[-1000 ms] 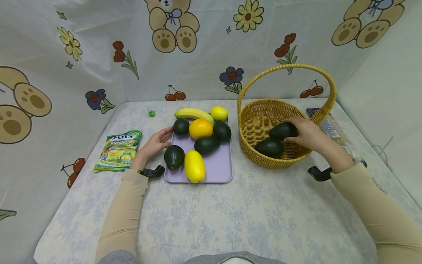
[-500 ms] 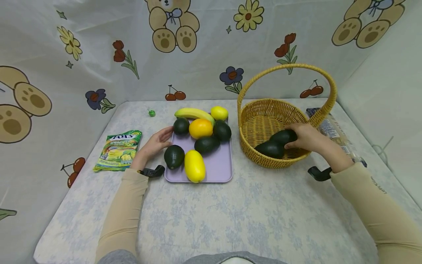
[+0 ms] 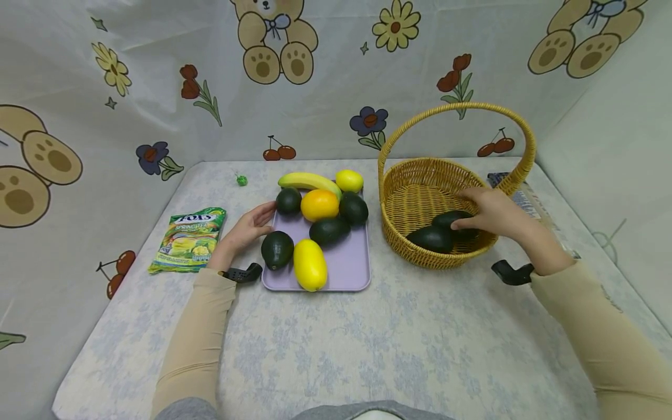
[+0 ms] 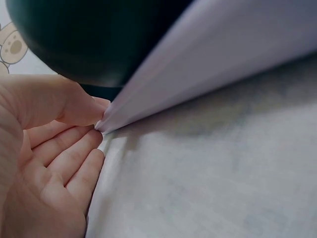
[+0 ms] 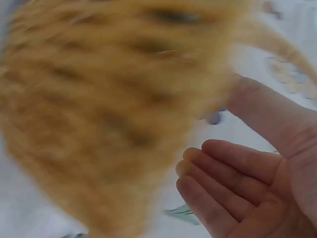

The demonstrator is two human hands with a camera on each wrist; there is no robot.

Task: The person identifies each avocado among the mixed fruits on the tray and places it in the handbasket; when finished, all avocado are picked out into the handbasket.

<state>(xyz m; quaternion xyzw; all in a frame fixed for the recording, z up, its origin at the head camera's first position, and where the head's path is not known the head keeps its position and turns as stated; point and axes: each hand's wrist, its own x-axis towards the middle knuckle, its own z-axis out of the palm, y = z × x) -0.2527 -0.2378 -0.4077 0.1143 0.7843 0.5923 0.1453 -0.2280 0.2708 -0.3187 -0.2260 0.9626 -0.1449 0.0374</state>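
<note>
My left hand (image 3: 248, 228) is at the left side of a lilac tray (image 3: 346, 274). In the left wrist view, its thumb and fingertips pinch the tray rim (image 4: 111, 118). Over the basket's right side is my right hand (image 3: 493, 214), its fingers spread and holding nothing in the right wrist view. Just below it, one avocado (image 3: 446, 218) lies in the wicker basket (image 3: 415, 256), partly hidden by the thumb. Another avocado (image 3: 430, 239) lies against it. On the tray are several more avocados (image 3: 277, 249), an orange-yellow fruit (image 3: 319, 205) and a long yellow fruit (image 3: 310, 265).
A banana (image 3: 310, 180) and a lemon (image 3: 349, 180) lie at the tray's back edge. The basket's tall handle (image 3: 467, 105) arches overhead. A candy bag (image 3: 190, 240) lies left, a plastic packet (image 3: 530, 204) behind the right forearm, and a small green item (image 3: 241, 180) at the back.
My right hand has lowered the avocado beside the other one in the basket, let go of it and risen slightly to the right. The left hand has stayed at the tray.
</note>
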